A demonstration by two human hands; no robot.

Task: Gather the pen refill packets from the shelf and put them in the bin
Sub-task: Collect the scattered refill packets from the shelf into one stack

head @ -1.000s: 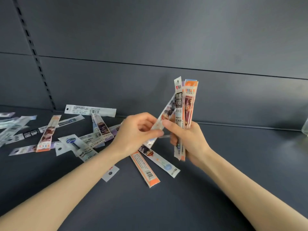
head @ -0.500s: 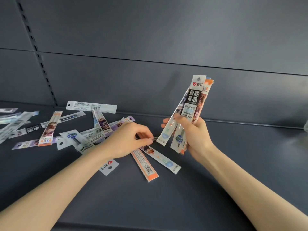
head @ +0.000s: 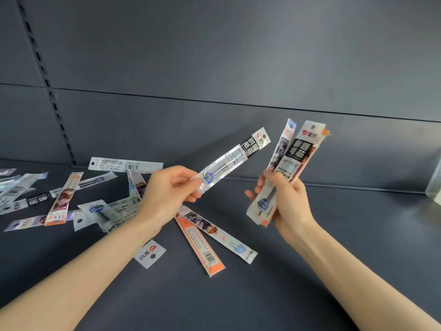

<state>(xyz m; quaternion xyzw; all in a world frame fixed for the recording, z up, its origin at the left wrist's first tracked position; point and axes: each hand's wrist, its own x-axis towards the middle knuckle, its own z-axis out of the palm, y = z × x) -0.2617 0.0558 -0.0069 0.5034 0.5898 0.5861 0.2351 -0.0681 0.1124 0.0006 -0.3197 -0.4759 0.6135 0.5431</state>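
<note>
The left hand [head: 167,189] pinches one clear refill packet [head: 235,161] by its end. The right hand [head: 285,199] grips a bunch of packets [head: 290,168]. More packets [head: 200,242] lie on the dark shelf [head: 334,235].

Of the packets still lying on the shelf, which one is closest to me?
The orange-edged packet, barcode side up, whose near end reaches furthest toward you. The illustrated packet crosses over its far end; the other loose packets lie further back and left.

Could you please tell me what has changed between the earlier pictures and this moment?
The left hand, which was reaching down to the shelf, has picked up a clear packet and lifted it toward the bundle in the right hand. The bundle stays gripped upright; the scattered packets lie as before.
</note>
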